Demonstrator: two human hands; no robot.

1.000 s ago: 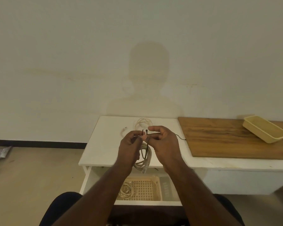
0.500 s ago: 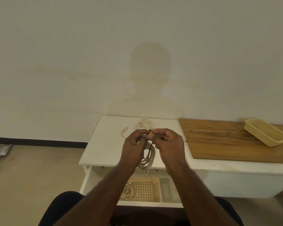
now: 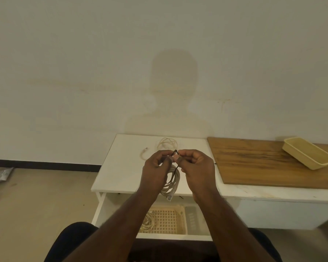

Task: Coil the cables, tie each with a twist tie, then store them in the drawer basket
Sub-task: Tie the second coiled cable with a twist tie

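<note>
The twist tie (image 3: 175,152) ends, apart 1 second ago, now meet between both pinching hands.

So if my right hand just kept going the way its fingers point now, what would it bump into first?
Your right hand points left, so it would most likely meet the left hand first; both pinch the twist tie almost fingertip to fingertip.

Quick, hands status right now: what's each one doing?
Left hand: closed, pinching the black twist tie looped around the coiled white cable.
Right hand: closed, pinching the same twist tie.
</note>
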